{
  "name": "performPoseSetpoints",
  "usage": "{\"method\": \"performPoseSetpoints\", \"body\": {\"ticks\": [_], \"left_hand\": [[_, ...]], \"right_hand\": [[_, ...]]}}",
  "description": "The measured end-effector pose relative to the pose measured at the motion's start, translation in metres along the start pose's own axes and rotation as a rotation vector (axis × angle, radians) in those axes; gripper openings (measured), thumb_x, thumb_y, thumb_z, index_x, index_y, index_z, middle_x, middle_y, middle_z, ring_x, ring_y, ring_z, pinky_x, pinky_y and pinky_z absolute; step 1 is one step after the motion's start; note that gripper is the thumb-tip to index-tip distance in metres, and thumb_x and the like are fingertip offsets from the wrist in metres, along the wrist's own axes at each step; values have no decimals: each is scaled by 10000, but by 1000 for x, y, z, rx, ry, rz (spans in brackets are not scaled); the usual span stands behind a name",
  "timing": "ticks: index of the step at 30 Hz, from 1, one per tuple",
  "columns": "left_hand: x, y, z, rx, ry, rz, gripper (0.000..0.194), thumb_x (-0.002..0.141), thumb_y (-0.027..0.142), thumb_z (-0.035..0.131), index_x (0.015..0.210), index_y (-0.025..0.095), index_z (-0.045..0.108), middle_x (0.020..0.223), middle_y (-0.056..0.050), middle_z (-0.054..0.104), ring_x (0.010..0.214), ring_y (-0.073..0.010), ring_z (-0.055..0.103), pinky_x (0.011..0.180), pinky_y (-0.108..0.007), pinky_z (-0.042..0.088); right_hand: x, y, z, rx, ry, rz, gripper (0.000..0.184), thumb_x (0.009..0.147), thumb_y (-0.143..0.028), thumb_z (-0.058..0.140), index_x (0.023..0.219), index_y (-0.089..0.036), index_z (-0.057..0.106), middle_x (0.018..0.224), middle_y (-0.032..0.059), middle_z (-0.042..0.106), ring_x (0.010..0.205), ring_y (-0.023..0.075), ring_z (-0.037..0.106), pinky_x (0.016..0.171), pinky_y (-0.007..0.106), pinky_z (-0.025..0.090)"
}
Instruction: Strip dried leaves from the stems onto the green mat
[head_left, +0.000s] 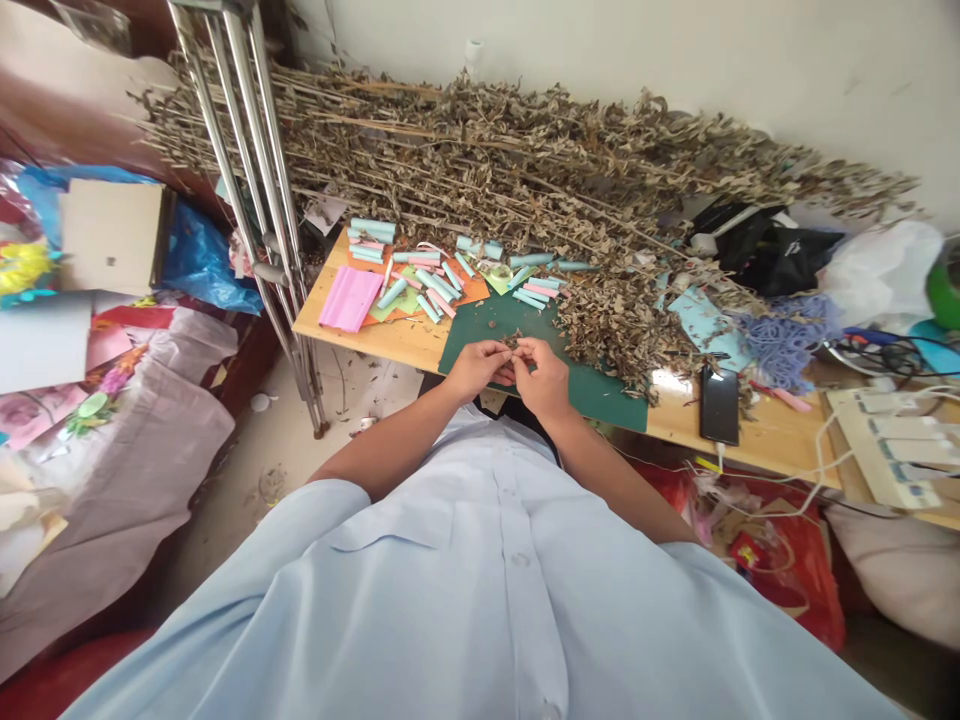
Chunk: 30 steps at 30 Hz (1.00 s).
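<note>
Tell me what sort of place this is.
Most likely a cluttered home craft room or small workshop. A wooden table holds a green cutting mat, rolled paper tubes in pale blue and pink, and a heap of dried leafy branches.

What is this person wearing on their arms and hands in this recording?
A pale blue button-front shirt with a flapped chest pocket and short sleeves. The left forearm and right forearm are bare, and so are the left hand and right hand: no gloves, and no watch shows.
</note>
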<state>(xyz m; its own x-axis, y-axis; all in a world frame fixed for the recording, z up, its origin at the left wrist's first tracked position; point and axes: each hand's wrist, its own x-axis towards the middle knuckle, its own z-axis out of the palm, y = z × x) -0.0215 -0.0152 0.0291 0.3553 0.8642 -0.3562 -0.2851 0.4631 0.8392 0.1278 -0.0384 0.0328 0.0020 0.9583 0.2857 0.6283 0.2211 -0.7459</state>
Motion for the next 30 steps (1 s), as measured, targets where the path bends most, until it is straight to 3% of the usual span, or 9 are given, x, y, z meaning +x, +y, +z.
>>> {"method": "performPoseSetpoints", "body": {"ticks": [6,16,23,30], "left_hand": [[0,0,0,-37,0,19,204,871,299,711,906,119,620,726,-34,701,604,-134,692,644,-286,611],[1,-2,-1,-19,-11,-2,251,853,334,741,890,117,619,735,-41,704,636,-141,707,659,-279,606],[3,-4,-1,-24,-8,12,210,874,305,700,888,121,601,729,-41,695,596,-133,692,629,-277,604],[2,-4,1,29,1,5,158,876,256,675,883,119,596,756,-44,692,613,-145,707,606,-269,599]], "right_hand": [[-3,1,-1,-42,-9,-49,257,944,-296,535,1170,-250,650,1114,79,760,1036,242,728,975,416,556],[-2,1,2,50,47,54,293,891,-293,587,1171,-233,646,1002,61,766,877,218,737,887,398,590],[-5,2,0,38,20,33,272,899,-298,591,1153,-246,674,1051,66,777,960,226,750,930,402,581],[0,7,3,183,67,147,274,883,-332,621,1126,-218,673,998,68,777,911,212,749,895,386,587]]}}
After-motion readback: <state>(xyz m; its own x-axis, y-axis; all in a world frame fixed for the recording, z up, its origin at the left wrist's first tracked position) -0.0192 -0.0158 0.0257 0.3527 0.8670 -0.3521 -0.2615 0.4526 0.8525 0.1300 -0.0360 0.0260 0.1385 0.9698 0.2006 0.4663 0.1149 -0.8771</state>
